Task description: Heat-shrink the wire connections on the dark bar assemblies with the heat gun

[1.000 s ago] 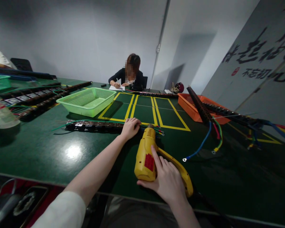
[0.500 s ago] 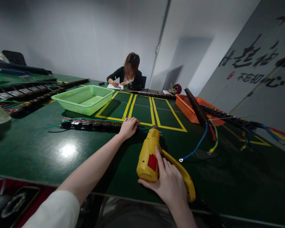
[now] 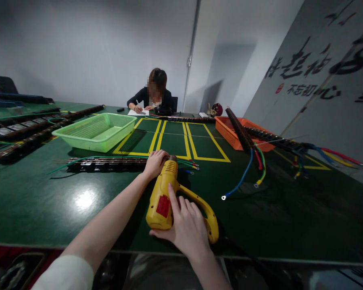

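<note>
My right hand (image 3: 187,221) is wrapped round a yellow heat gun (image 3: 161,197) with a red label, its index finger along the body. The gun's nozzle points away from me, close beside my left hand (image 3: 156,163). That hand is closed on the right end of a dark wire bundle (image 3: 109,164) with a green wire along it. Past my left fingers, red, green, yellow and blue leads with ring terminals (image 3: 195,166) stick out to the right. The nozzle overlaps the bundle's end in view.
A green basket (image 3: 99,139) stands behind the bundle. At the right, an orange basket (image 3: 230,135) bears dark harnesses with coloured leads. More harnesses (image 3: 33,137) lie at the left. A person (image 3: 154,94) writes across the table (image 3: 124,225).
The heat gun has moved left in my right hand, its nozzle now nearer my left fingers. The coloured leads show more clearly. The whole view has shifted slightly.
</note>
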The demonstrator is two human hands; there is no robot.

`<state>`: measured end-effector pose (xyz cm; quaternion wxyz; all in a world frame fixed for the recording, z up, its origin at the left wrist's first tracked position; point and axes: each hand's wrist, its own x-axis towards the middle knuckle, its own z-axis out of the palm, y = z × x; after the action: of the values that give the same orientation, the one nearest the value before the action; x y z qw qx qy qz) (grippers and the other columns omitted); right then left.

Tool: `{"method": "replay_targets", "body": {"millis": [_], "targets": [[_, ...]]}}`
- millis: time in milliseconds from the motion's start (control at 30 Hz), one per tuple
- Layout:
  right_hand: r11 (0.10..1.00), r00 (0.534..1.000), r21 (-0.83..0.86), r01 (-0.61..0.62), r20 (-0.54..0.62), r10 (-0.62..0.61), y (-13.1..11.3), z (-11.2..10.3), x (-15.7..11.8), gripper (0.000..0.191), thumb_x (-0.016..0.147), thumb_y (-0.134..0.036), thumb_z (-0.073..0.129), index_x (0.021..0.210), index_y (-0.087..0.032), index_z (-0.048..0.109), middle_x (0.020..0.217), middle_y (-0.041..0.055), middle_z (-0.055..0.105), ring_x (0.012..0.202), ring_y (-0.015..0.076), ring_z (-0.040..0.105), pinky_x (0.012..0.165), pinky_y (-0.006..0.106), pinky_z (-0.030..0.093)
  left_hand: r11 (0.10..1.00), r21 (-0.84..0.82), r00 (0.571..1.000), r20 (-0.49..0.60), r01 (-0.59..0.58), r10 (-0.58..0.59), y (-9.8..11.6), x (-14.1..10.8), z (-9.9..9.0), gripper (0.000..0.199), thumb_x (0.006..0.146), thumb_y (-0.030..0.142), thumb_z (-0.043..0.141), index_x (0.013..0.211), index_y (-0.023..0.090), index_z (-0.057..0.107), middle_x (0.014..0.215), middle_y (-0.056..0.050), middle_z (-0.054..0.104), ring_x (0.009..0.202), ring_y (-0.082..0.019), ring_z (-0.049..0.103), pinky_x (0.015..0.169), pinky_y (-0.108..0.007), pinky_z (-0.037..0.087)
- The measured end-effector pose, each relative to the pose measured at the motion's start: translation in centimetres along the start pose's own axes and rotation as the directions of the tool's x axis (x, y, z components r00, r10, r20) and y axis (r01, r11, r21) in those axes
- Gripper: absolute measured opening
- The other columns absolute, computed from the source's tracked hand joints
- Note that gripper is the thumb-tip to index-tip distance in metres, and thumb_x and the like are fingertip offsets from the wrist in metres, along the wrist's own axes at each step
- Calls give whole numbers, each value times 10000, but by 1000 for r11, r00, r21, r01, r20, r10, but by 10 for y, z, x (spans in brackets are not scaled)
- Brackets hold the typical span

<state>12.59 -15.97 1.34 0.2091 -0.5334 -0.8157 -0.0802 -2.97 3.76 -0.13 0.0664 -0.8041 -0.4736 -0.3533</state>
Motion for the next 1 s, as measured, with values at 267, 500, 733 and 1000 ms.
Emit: {"method": "replay_targets", "body": {"millis": [267, 500, 733, 1000], "targets": [[1000, 1000, 26, -11, 27, 11, 17, -6, -6, 1262, 502, -864, 514, 1467, -159, 108, 930, 84, 586, 842, 251, 555, 754, 393, 424, 999, 34, 1000, -9, 11, -10, 8, -2, -3, 185, 911, 212, 358, 946, 212, 540, 941, -38, 625, 923, -208, 540, 837, -355, 361], [998, 998, 2, -58, 25, 58, 42, -14, -19, 1249, 512, -834, 555, 1469, -179, 92, 965, 96, 605, 879, 272, 574, 760, 398, 432, 999, 36, 1000, -15, 3, -3, 9, -3, -3, 178, 915, 206, 357, 956, 212, 531, 957, -38, 622, 926, -205, 540, 840, -346, 360], [994, 994, 5, -113, 9, 113, 51, -21, -25, 1209, 533, -787, 603, 1462, -172, 136, 978, 89, 605, 875, 259, 570, 770, 391, 426, 999, 45, 1000, -15, -4, 4, 9, -3, -3, 183, 922, 214, 350, 955, 208, 529, 946, -40, 619, 909, -206, 537, 826, -347, 358], [992, 992, -41, -123, -28, 122, 44, -19, -24, 1195, 545, -780, 602, 1461, -167, 140, 985, 96, 607, 862, 260, 575, 783, 392, 431, 999, 38, 1000, -17, -2, 2, 11, -3, -4, 167, 916, 215, 364, 953, 211, 527, 946, -35, 618, 915, -205, 537, 825, -342, 362]]}}
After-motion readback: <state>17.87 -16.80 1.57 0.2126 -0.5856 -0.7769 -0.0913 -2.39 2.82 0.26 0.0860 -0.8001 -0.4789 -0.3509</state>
